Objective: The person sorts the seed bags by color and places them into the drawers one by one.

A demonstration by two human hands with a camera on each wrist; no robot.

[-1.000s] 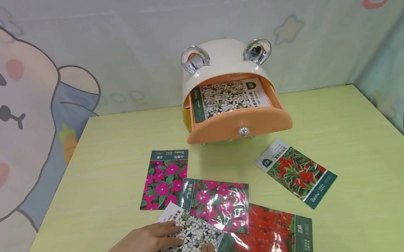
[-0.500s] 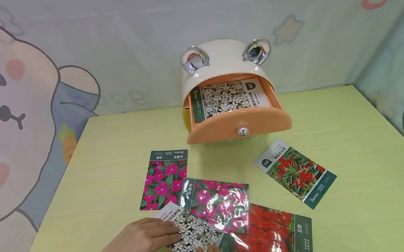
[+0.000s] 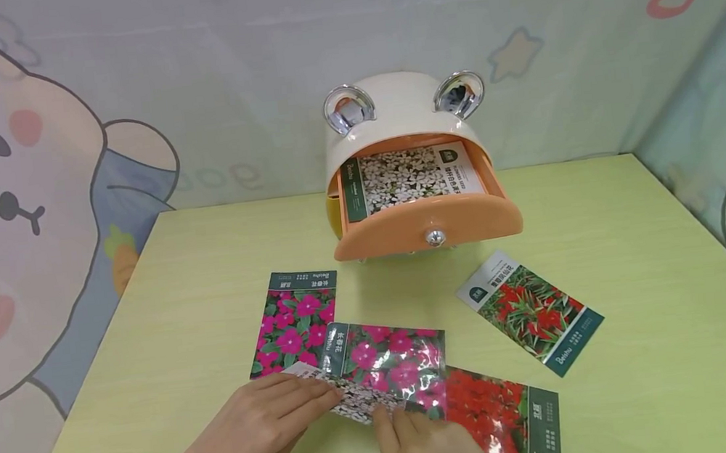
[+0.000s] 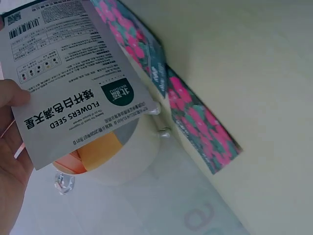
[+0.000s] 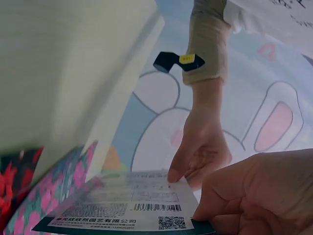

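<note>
Both my left hand and my right hand pinch a seed packet with white flowers, one at each end. In the head view it is tilted, so its front looks foreshortened. Its printed grey back fills much of the left wrist view, with the left thumb on it. From the right wrist, the right fingers grip a corner near the QR code. Behind it lie two pink-flower packets, one of them glossy and partly overlapped by the held packet. A red-flower packet lies partly behind the right hand.
Toward the back stands a white box with silver ears. Its orange drawer is pulled out, holding a white-flower packet. Another red-flower packet lies right of centre on the yellow-green table.
The white-flower packet has gone from lying face up to tilted between both hands. My right hand has moved up and right along with the packet's end.
</note>
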